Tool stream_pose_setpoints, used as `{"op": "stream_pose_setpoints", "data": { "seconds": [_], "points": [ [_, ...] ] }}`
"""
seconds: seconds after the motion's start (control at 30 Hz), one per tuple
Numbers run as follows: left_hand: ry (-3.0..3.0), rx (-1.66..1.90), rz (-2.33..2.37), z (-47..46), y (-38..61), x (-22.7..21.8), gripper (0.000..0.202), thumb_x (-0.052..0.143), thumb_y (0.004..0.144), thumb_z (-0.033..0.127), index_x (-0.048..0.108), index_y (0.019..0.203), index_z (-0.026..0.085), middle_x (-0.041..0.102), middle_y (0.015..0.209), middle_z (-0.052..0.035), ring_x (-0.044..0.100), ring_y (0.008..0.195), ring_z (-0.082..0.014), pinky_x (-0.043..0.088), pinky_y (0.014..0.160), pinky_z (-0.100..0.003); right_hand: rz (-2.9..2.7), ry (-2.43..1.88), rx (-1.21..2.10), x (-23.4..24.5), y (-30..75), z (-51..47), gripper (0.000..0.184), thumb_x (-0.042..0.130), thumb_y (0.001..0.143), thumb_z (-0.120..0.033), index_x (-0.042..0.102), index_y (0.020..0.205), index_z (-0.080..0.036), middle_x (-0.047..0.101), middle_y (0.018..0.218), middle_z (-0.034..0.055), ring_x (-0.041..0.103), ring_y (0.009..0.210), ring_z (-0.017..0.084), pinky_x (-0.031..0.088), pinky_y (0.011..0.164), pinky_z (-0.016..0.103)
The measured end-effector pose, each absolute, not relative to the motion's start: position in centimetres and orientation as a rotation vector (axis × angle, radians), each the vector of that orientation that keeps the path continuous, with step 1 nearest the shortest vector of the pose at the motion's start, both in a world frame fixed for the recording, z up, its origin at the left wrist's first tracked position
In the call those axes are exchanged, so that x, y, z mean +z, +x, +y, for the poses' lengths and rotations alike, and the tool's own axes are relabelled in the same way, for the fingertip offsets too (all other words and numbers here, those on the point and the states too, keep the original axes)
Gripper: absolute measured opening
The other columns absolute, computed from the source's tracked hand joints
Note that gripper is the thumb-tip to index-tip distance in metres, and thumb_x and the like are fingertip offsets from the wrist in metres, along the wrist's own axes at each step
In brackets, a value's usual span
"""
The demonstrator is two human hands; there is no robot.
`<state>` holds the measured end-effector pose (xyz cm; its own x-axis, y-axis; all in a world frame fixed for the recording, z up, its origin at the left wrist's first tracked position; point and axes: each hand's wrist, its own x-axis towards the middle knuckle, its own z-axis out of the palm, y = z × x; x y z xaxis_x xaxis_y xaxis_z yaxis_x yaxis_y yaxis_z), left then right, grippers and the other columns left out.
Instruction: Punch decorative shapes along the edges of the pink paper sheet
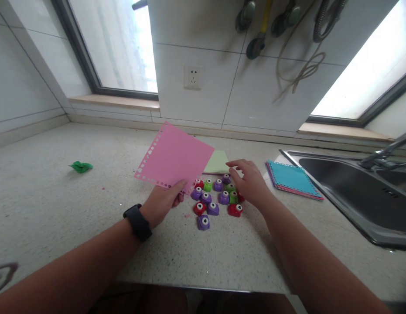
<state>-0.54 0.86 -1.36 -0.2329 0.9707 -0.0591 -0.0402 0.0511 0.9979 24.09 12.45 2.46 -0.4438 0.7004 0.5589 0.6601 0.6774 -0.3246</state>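
Note:
My left hand pinches the lower edge of a pink paper sheet and holds it tilted above the counter; holes are punched along its left and bottom edges. A black watch sits on that wrist. My right hand hovers with loosely spread fingers over a cluster of several small purple, red and green craft punches, holding nothing. A pale green sheet lies flat behind the punches, partly hidden by the pink sheet.
A stack of blue and pink sheets lies to the right, beside a steel sink with a tap. A crumpled green scrap rests at far left. A wall socket and hanging utensils are behind the speckled counter.

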Motion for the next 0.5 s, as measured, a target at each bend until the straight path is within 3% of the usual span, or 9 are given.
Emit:
{"op": "stream_pose_setpoints", "data": {
  "seconds": [0.17, 0.27, 0.5],
  "points": [
    [0.971, 1.411, 1.300, 1.2, -0.6, -1.8, 0.041, 0.069, 0.082, 0.050, 0.058, 0.063, 0.016, 0.055, 0.054, 0.0024, 0.046, 0.047, -0.0087, 0.032, 0.044, -0.020, -2.340, -1.149, 0.060, 2.4, 23.4, 11.8, 0.020, 0.064, 0.090, -0.036, 0.077, 0.084, -0.022, 0.073, 0.093, 0.0077, 0.060, 0.088, 0.026, 0.042, 0.087, 0.045],
    [0.997, 1.389, 1.337, 1.1, -0.4, -1.4, 0.041, 0.068, 0.083, 0.050, 0.059, 0.064, 0.015, 0.055, 0.053, 0.0022, 0.046, 0.047, -0.0086, 0.032, 0.044, -0.020, -2.367, -1.216, 0.034, 2.2, 22.8, 11.2, 0.022, 0.069, 0.086, -0.045, 0.080, 0.084, -0.026, 0.073, 0.096, 0.0075, 0.056, 0.093, 0.029, 0.039, 0.086, 0.046],
    [1.082, 1.324, 1.428, 0.6, -0.1, -1.0, 0.045, 0.065, 0.083, 0.054, 0.058, 0.060, 0.016, 0.054, 0.051, 0.0019, 0.045, 0.046, -0.0092, 0.034, 0.045, -0.022, -2.401, -1.332, -0.032, 1.7, 22.4, 10.8, 0.017, 0.071, 0.082, -0.048, 0.080, 0.087, -0.035, 0.069, 0.106, 0.0057, 0.050, 0.105, 0.035, 0.034, 0.085, 0.051]
  ]
}}
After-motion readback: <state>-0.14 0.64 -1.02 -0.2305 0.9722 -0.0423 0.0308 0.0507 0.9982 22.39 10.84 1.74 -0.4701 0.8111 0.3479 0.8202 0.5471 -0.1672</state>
